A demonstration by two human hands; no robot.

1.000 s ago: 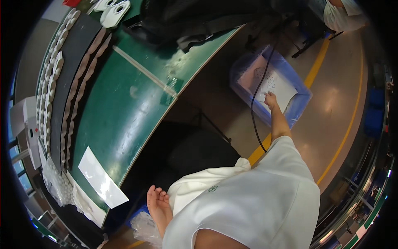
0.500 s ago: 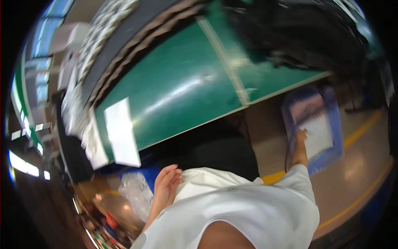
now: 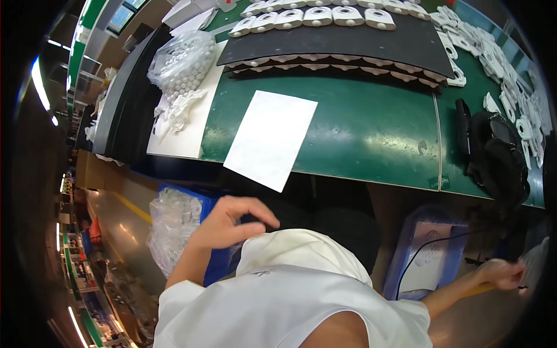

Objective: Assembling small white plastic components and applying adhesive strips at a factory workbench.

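My left hand (image 3: 235, 223) hovers over my lap below the table edge, fingers bent and thumb apart, with nothing in it. A blank white sheet (image 3: 271, 139) lies just beyond it, one corner past the front edge of the green table (image 3: 371, 122). Far out to the right, my right hand (image 3: 503, 274) has its fingers curled together. Clear plastic (image 3: 536, 258) shows beside its fingertips; what they pinch, if anything, is unclear. Between that hand and my body stands a blue bin (image 3: 400, 249) with a pale printed sheet (image 3: 426, 255) inside.
Black boards (image 3: 331, 43) carry rows of white plastic parts (image 3: 317, 16) at the back, and more parts (image 3: 499, 64) heap at right. A black bag-like thing (image 3: 496, 151) sits at the right edge. A bag of white balls (image 3: 185, 61) is at left; bagged parts (image 3: 177, 217) fill a low blue bin.
The view has swung round, bringing the table level. My right hand has left the blue bin and reaches farther right. My left hand has lifted forward from my side, fingers spreading.
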